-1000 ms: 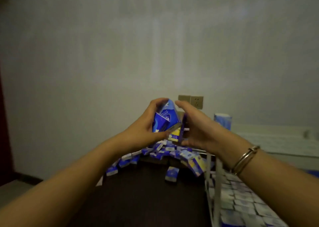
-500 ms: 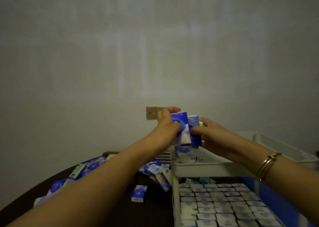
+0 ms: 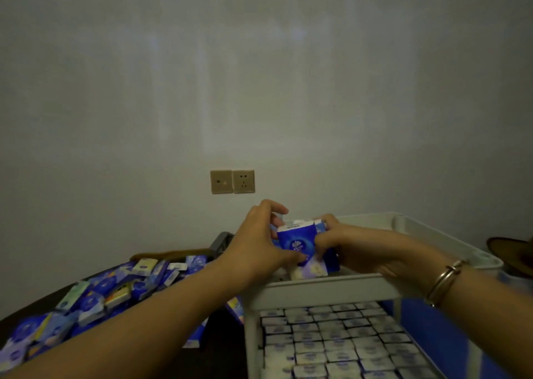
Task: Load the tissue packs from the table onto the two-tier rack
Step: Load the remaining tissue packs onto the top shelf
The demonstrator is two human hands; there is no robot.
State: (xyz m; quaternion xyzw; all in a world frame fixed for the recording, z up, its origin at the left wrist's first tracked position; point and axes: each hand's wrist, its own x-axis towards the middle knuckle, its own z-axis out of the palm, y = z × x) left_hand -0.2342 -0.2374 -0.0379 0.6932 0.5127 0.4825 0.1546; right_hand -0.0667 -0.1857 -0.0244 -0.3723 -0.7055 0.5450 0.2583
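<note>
A small bundle of blue tissue packs is gripped between my left hand and my right hand, fingers curled round its two sides. The bundle sits low over the near left corner of the white rack's upper tier, partly below its front rim. The lower tier is packed with rows of pale packs lying flat. A loose heap of blue and yellow packs covers the dark table to the left.
A wall with a double socket plate stands right behind the table and rack. A dark brown object shows at the right edge beyond the rack. A blue surface lies right of the lower tier.
Both hands have carried the packs rightward and down from above the table heap into the rack's upper tier. The view has swung right, showing more of the rack.
</note>
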